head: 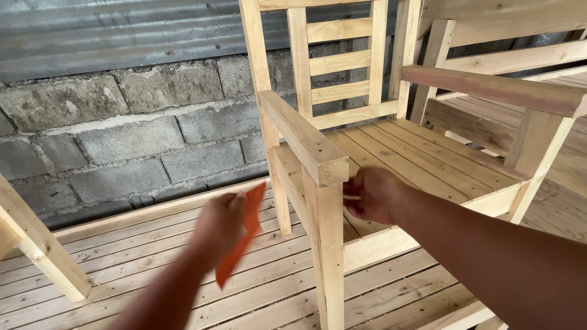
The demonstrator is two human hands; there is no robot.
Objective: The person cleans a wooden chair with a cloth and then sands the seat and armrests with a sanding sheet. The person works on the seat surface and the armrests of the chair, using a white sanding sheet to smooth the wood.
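- Head camera showed the left hand (220, 223) pinching an orange sheet (243, 235), blurry, beside the chair leg (324, 244).
- Right hand (372, 194) curled by the leg, maybe steadying it; its grip was unclear.
- Behind stood the wooden chair (397, 153) and block wall (134, 134).

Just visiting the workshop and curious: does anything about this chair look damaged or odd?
Nothing looks broken. One oddity: the far armrest is reddish, unlike the pale near armrest. The left hand holds an orange strip; the right hand is by the front post.
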